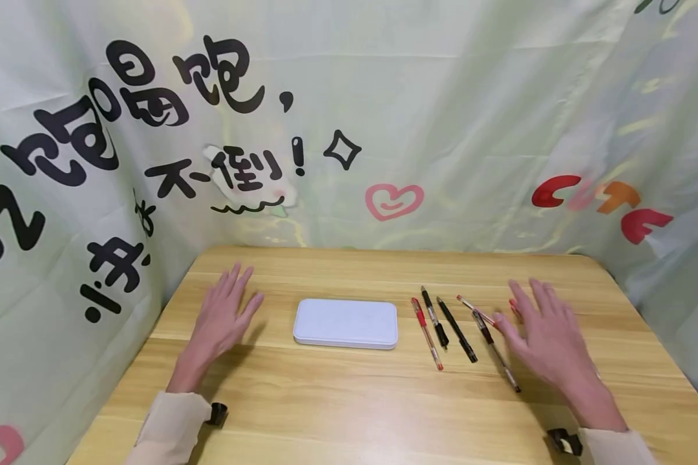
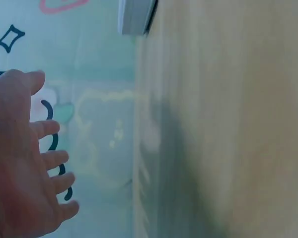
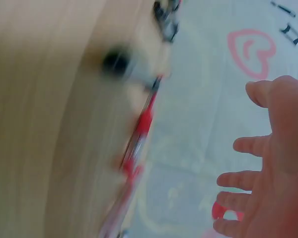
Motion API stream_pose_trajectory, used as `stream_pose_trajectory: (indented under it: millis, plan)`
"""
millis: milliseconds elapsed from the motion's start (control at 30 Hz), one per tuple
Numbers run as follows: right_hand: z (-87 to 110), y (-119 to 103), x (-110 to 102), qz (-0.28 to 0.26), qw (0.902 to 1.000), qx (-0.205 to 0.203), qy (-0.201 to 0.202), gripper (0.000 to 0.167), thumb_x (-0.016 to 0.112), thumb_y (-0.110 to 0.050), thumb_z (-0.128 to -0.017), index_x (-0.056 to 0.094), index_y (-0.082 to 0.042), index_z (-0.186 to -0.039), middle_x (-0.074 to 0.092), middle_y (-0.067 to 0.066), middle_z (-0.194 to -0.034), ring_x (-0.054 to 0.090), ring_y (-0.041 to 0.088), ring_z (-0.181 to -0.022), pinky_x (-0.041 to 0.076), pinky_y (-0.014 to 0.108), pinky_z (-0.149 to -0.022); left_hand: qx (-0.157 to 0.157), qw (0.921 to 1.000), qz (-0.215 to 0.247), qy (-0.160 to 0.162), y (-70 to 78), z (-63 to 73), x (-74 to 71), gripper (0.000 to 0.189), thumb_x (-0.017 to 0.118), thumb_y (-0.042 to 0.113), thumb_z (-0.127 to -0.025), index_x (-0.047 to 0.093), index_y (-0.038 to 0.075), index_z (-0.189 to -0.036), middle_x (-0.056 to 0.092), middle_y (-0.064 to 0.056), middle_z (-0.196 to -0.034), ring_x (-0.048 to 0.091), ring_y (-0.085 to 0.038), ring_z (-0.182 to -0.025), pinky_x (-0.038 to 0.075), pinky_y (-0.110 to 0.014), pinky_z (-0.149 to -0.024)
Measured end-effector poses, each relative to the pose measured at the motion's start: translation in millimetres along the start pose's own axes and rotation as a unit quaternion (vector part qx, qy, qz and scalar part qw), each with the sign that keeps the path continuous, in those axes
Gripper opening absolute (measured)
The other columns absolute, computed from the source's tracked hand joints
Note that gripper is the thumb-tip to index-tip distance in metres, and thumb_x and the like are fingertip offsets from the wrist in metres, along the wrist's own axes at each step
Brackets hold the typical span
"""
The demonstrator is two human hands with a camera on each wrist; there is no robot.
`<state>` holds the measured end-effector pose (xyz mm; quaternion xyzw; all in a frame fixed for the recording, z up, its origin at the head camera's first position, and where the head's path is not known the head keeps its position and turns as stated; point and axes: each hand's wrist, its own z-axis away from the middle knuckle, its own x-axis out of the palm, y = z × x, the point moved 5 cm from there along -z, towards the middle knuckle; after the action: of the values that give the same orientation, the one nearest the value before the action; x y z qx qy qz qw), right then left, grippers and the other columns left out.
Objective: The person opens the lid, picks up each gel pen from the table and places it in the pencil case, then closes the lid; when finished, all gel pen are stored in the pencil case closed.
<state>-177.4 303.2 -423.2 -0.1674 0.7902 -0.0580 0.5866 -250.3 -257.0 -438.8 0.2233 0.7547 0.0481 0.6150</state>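
Observation:
A flat, pale lavender case (image 1: 346,324) with rounded corners lies closed on the wooden table. My left hand (image 1: 223,316) is to the left of it, fingers straight and spread, holding nothing. To the case's right lie several loose pens: a red pen (image 1: 426,332), a black capped pen (image 1: 457,330) and a clear-barrelled dark pen (image 1: 496,352) among them. My right hand (image 1: 549,339) hovers palm down at the right end of this group, fingers extended. It partly hides a red pen (image 3: 138,139) beneath it, and its thumb overlaps another pen's end in the head view.
The wooden table (image 1: 349,413) ends at the back against a pale printed cloth (image 1: 471,129) with dark lettering and a pink heart. The same cloth hangs at both sides. Dark straps (image 1: 218,414) sit at both wrists, by the light sleeves (image 1: 171,420).

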Motion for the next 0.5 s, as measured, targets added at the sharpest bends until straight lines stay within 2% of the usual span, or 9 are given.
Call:
stream_pose_trajectory:
  millis: [133,267,367,500]
  plan:
    - [-7.3,-32,4,-0.047,0.9984,-0.026,0.015,0.071,0.058,-0.043,-0.103,0.033,-0.009,-0.16,0.028,0.032,-0.16,0.027,0.056,-0.143,0.026,0.079,-0.104,0.005,0.9959,0.09,-0.002,10.7,12.5,5.3,0.07,0.05,0.047,-0.106,0.029,0.011,-0.162,0.017,-0.02,-0.169,0.018,-0.046,-0.152,0.017,-0.073,-0.115]
    - [-14.7,-59,15,-0.106,0.9938,-0.034,-0.009,0.07,0.059,-0.043,-0.104,0.032,-0.017,-0.162,0.031,0.027,-0.16,0.033,0.053,-0.141,0.032,0.08,-0.099,0.007,0.9838,0.178,-0.016,26.7,18.0,17.7,0.071,0.058,0.042,-0.104,0.03,0.01,-0.161,0.025,-0.021,-0.165,0.026,-0.046,-0.149,0.024,-0.074,-0.112]
    - [-19.9,-76,26,-0.159,0.9857,-0.054,-0.013,0.068,0.064,-0.037,-0.102,0.036,-0.017,-0.16,0.04,0.022,-0.157,0.04,0.048,-0.14,0.037,0.074,-0.102,0.005,0.9736,0.224,-0.04,42.3,17.3,28.9,0.08,0.064,0.044,-0.101,0.026,0.011,-0.163,0.028,-0.018,-0.165,0.031,-0.045,-0.147,0.026,-0.073,-0.111]
    - [-26.5,-98,42,-0.227,0.9695,-0.091,-0.01,0.066,0.075,-0.024,-0.096,0.046,-0.007,-0.153,0.053,0.018,-0.147,0.052,0.04,-0.131,0.046,0.062,-0.102,-0.01,0.9618,0.259,-0.087,60.2,16.3,45.4,0.095,0.073,0.047,-0.094,0.02,0.01,-0.164,0.027,-0.017,-0.166,0.028,-0.042,-0.15,0.024,-0.067,-0.116]
